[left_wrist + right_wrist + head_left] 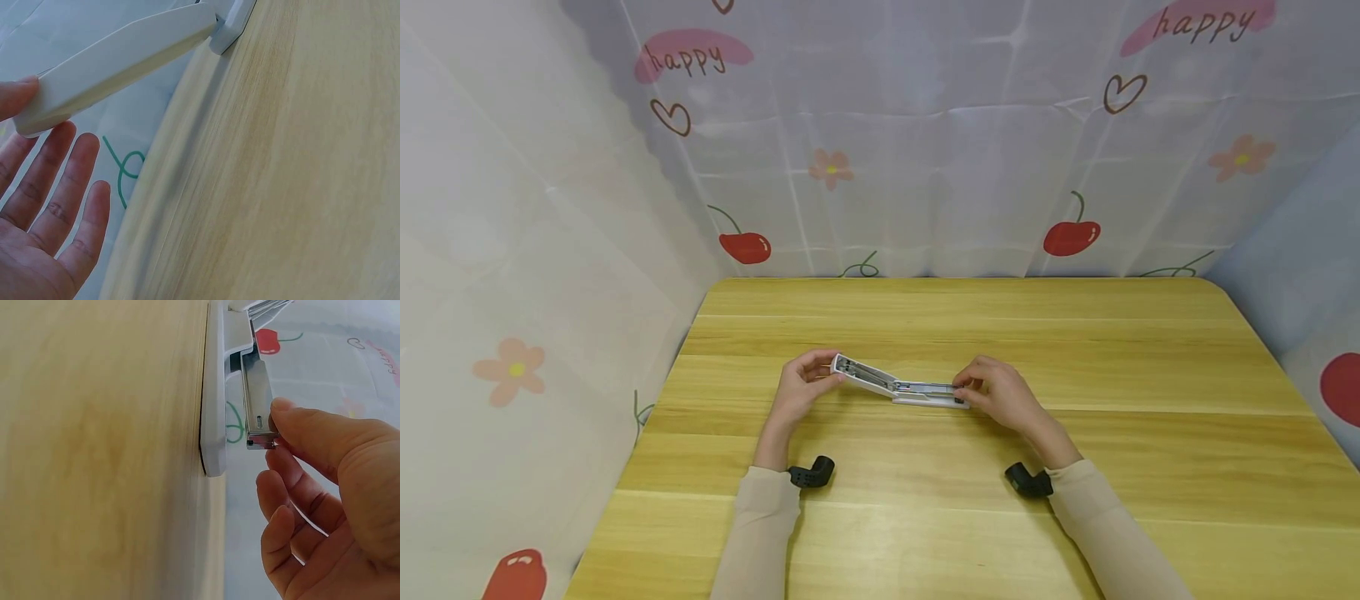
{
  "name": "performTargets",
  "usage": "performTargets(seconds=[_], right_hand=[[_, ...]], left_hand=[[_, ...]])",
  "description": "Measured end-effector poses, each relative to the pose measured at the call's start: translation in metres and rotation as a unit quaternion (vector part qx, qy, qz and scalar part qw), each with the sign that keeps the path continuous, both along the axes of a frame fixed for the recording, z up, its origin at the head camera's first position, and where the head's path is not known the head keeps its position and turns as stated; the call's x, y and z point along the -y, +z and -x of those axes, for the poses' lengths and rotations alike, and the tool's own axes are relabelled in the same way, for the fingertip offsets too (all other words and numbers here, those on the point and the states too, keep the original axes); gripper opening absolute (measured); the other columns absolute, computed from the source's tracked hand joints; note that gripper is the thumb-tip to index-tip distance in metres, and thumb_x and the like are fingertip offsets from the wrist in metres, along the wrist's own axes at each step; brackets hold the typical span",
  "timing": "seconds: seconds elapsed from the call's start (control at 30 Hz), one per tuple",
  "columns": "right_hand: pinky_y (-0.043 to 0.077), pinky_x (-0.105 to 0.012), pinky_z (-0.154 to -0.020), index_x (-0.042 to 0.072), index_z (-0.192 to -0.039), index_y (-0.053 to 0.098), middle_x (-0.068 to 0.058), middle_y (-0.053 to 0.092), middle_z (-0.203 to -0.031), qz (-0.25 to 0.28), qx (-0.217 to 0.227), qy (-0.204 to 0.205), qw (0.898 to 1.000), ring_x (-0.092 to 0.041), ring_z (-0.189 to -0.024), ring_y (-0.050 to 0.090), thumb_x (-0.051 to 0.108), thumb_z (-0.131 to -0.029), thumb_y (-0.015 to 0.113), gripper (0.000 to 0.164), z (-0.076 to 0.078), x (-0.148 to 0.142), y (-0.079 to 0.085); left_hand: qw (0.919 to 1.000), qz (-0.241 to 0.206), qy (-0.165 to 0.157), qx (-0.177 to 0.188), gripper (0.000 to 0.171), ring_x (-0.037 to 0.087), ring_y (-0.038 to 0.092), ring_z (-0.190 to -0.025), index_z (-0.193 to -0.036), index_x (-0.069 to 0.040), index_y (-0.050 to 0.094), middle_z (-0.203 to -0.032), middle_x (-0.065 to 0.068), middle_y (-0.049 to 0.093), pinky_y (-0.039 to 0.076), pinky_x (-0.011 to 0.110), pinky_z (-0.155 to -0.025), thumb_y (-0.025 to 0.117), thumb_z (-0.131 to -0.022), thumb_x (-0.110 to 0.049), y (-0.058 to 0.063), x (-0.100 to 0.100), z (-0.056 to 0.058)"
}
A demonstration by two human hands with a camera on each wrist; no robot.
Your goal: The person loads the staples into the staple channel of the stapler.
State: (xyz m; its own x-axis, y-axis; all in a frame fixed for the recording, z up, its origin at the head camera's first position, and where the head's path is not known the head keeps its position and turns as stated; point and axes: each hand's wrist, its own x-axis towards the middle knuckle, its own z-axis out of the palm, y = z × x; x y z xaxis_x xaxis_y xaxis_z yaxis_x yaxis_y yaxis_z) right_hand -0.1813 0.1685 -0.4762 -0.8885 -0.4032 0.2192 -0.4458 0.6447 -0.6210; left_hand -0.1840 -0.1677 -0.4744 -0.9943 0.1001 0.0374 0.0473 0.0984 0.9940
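Note:
A white stapler (929,402) stands opened wide on the table, its top cover (125,53) swung up and back to the left. My left hand (799,388) pinches the free end of that cover between thumb and fingers; the other fingers are spread beneath it in the left wrist view. At the opposite end, the thumb and index finger of my right hand (1006,396) pinch the tip of the metal staple magazine (257,394). In the right wrist view the magazine sits apart from the white base (214,400), which rests on the table. Whether staples lie inside cannot be made out.
The wooden table (917,517) extends around both hands. Behind it hangs a white curtain (925,200) printed with cherries, flowers and hearts, with more of the cloth at the left and right sides. A black camera mount (812,472) is on each wrist.

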Motion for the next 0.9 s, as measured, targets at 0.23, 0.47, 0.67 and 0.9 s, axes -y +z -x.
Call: performTargets(seconds=[0.23, 0.47, 0.67, 0.9], right_hand=[[0.048, -0.027, -0.068, 0.013, -0.097, 0.075, 0.003, 0.065, -0.089, -0.002, 0.020, -0.003, 1.000, -0.010, -0.077, 0.058, 0.020, -0.082, 0.079, 0.017, 0.000, -0.002, 0.001], [0.041, -0.027, -0.066, 0.009, -0.102, 0.074, -0.001, 0.063, -0.086, -0.036, 0.044, -0.011, 0.998, -0.014, -0.074, 0.050, 0.025, -0.073, 0.086, 0.036, 0.002, -0.008, -0.005], [0.039, -0.025, -0.065, 0.008, -0.104, 0.073, 0.000, 0.060, -0.084, -0.042, 0.054, -0.005, 0.998, -0.013, -0.073, 0.048, 0.023, -0.072, 0.087, 0.038, 0.003, -0.011, -0.011], [0.040, -0.024, -0.065, 0.007, -0.103, 0.072, 0.000, 0.059, -0.082, -0.032, 0.061, 0.000, 0.998, -0.012, -0.072, 0.047, 0.020, -0.073, 0.086, 0.036, 0.004, -0.013, -0.015]], left_hand=[[1.0000, -0.002, -0.003, -0.003, 0.040, 0.009, 0.063, -0.086, -0.121, 0.006, 0.062, -0.115, 0.027, 0.064, 0.053, 0.019, -0.075, 0.073, -0.082, 0.004, 0.000, 0.000, 0.000], [1.0000, 0.002, -0.003, 0.002, 0.040, 0.011, 0.063, -0.087, -0.121, 0.005, 0.063, -0.114, 0.025, 0.064, 0.054, 0.020, -0.075, 0.073, -0.083, 0.003, -0.001, 0.001, 0.000], [1.0000, 0.004, -0.001, 0.008, 0.041, 0.012, 0.063, -0.088, -0.122, 0.005, 0.063, -0.113, 0.023, 0.065, 0.054, 0.020, -0.075, 0.074, -0.083, 0.001, -0.002, 0.001, 0.000], [1.0000, 0.001, -0.004, 0.003, 0.041, 0.011, 0.063, -0.089, -0.122, 0.005, 0.062, -0.114, 0.024, 0.065, 0.054, 0.020, -0.076, 0.073, -0.083, 0.002, -0.001, 0.000, -0.001]])
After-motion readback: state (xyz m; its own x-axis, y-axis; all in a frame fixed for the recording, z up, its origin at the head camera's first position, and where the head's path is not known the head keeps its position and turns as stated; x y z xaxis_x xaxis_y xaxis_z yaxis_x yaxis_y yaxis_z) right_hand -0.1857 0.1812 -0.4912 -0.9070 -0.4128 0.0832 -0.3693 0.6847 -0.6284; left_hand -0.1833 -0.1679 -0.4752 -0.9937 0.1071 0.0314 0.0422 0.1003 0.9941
